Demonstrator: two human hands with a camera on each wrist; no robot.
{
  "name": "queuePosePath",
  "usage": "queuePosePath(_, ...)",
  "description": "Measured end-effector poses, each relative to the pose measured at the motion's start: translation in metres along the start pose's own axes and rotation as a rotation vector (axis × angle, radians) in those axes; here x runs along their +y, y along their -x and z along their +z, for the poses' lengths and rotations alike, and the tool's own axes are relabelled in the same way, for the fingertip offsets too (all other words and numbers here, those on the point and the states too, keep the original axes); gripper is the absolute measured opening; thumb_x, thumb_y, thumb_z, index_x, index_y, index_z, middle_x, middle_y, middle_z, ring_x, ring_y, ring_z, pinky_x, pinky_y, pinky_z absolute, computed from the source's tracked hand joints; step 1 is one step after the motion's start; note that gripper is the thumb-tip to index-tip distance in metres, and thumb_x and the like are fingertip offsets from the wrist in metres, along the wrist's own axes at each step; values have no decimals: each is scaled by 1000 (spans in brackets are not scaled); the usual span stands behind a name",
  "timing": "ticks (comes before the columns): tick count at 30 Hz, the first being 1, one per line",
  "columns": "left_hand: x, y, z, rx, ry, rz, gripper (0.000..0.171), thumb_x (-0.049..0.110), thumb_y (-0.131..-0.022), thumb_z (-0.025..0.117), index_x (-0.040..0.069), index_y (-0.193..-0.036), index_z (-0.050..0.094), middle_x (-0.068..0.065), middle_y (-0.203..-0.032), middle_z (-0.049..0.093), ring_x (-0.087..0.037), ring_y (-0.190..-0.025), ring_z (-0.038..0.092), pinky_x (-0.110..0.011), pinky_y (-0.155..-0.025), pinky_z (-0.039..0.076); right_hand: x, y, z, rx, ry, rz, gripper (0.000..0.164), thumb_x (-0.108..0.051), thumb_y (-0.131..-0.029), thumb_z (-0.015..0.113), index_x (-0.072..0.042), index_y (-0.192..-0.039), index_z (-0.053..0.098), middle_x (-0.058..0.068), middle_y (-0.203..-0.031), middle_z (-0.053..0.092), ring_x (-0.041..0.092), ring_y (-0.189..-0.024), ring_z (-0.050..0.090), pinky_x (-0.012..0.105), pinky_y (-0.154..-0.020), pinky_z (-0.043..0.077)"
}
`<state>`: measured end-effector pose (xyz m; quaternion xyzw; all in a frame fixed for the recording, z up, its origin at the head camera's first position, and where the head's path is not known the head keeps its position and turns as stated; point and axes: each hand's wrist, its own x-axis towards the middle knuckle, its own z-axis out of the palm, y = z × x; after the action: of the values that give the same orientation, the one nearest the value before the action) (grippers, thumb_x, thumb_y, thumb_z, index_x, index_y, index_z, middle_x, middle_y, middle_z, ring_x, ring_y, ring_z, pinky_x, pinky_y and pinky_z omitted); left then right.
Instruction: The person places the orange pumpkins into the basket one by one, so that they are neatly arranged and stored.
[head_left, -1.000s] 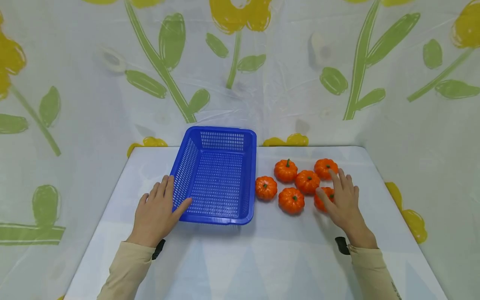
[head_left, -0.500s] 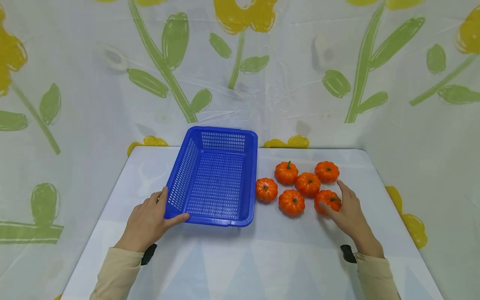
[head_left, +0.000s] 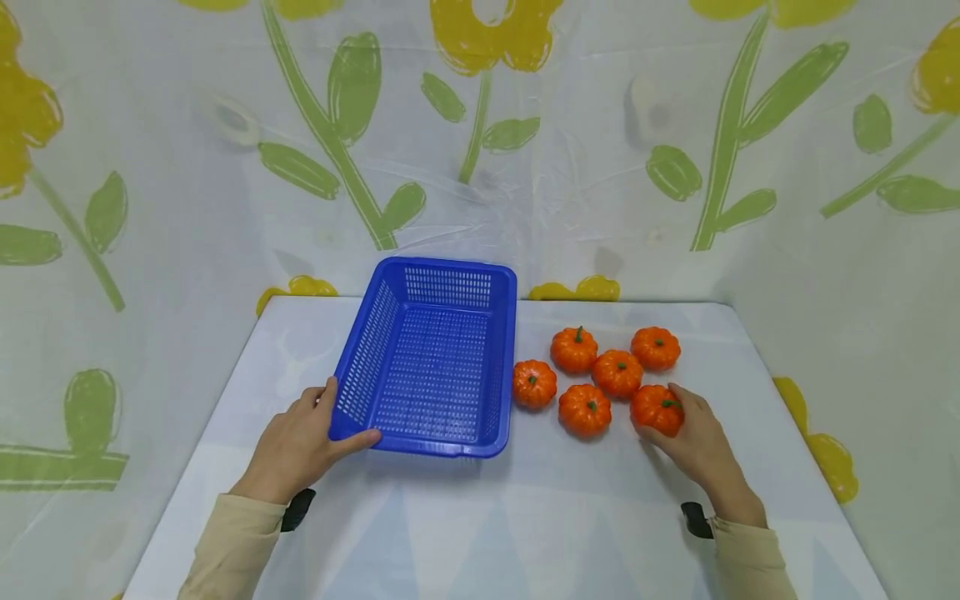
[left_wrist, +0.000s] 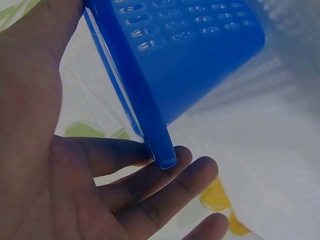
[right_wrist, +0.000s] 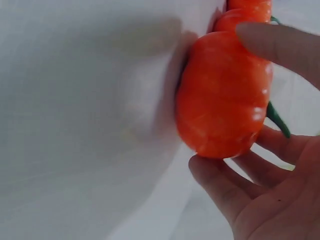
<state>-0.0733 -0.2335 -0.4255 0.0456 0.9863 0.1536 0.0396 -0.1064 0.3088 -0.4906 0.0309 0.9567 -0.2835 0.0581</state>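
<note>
My left hand (head_left: 296, 442) holds the near left corner of a blue plastic basket (head_left: 498, 367), thumb on the front rim and index finger on the left side. In the left wrist view, the basket's rim (left_wrist: 142, 95) lies between the thumb and fingers, and the other fingers extend below it. My right hand (head_left: 701, 442) grips a small orange pumpkin (head_left: 657, 410) with a green stem, at the near right of a group. Thumb and fingers lie on opposite sides of this pumpkin (right_wrist: 222, 100) in the right wrist view. It appears to rest on the table.
Several more orange pumpkins (head_left: 617, 373) sit close together between the basket and my right hand. The leftmost pumpkin (head_left: 534, 385) is right beside the basket's wall. Behind the white table (head_left: 480, 517) hangs a flower-patterned cloth (head_left: 555, 208).
My left hand has moved down and left to the basket's near corner and taken hold of it. My right hand has come down from above the pumpkins and closed round the near right one.
</note>
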Motion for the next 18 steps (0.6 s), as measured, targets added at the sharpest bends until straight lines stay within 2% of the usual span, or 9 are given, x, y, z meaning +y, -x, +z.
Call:
queuePosePath(5,-2,0,5,33,1,24,119,82,-83,56,-13,-151,32,-40,-135,49,-54,-108,59,-65,-89,50,5,2,0,5,-13,14,97,-37,-88,79,8,-155,25,40,-149,30,56,-133,34,72,-107,32)
queuePosePath(9,-2,1,9,49,-9,28,118,80,-83,58,-13,-151,32,-39,-136,49,-54,-113,56,-66,-93,48,8,6,2,33,-24,12,99,-41,-88,80,8,-155,26,40,-148,33,55,-130,39,70,-105,37)
queuePosePath(13,-3,1,11,79,-23,29,117,79,-83,58,-13,-151,34,-38,-135,50,-54,-115,55,-66,-94,47,6,10,3,104,-32,-8,96,-40,-88,80,8,-154,30,39,-145,36,52,-124,43,69,-100,42)
queuePosePath(18,-3,0,12,97,-10,18,118,81,-82,58,-12,-151,33,-38,-137,48,-55,-118,52,-67,-97,45,-1,14,-4,231,-57,-75,88,-34,-88,81,8,-150,36,35,-142,42,46,-115,48,63,-92,48)
